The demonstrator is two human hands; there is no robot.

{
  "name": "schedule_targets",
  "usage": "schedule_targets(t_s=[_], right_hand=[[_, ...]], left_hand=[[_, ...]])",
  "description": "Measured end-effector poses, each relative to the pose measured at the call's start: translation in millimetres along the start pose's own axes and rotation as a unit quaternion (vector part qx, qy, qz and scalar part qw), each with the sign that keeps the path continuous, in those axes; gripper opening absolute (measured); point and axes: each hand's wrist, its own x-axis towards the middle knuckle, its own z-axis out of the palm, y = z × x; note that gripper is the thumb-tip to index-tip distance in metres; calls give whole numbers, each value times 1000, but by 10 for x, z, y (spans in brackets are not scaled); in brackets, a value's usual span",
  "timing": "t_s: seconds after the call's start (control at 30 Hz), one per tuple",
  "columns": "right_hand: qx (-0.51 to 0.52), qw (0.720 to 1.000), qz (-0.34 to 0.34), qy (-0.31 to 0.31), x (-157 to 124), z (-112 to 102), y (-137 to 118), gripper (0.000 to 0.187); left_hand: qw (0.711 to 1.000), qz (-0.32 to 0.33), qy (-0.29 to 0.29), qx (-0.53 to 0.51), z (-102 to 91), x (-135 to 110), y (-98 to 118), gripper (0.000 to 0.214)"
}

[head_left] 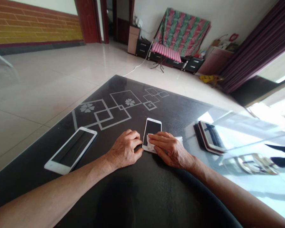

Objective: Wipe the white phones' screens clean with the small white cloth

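A white smartphone with a dark screen lies flat on the black table. My left hand is closed, its curled fingertips against the phone's left edge. Under the fingers of my right hand is a white cloth, pressed onto the lower part of the screen. The cloth's zigzag edge shows beyond the knuckles. Both hands partly cover the phone's lower end. To the left, past my left wrist, lies a larger white phone, screen up.
On the right of the table is another device in a dark red case. Beyond it sits a blurred clear and metallic object in bright glare. Pale squares and flowers pattern the tabletop. Across the tiled floor stands a small striped table.
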Motion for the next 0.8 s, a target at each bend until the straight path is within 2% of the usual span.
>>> schedule_targets(t_s=[0.2, 0.47, 0.7, 0.8], right_hand=[[2, 1000, 8, 20, -94, 39, -94, 36], [6, 999, -2, 46, 3, 137, -75, 34], [10, 999, 23, 46, -291, 55, -98, 36], [7, 998, 26, 51, -310, 50, -95, 36]], left_hand=[[1000, 5, 5, -7, -11, 8, -4, 10], [999, -17, 5, -27, 5, 7, -46, 9], [999, -13, 3, -31, 3, 12, -62, 9], [999, -10, 2, -34, -2, 10, -60, 9]])
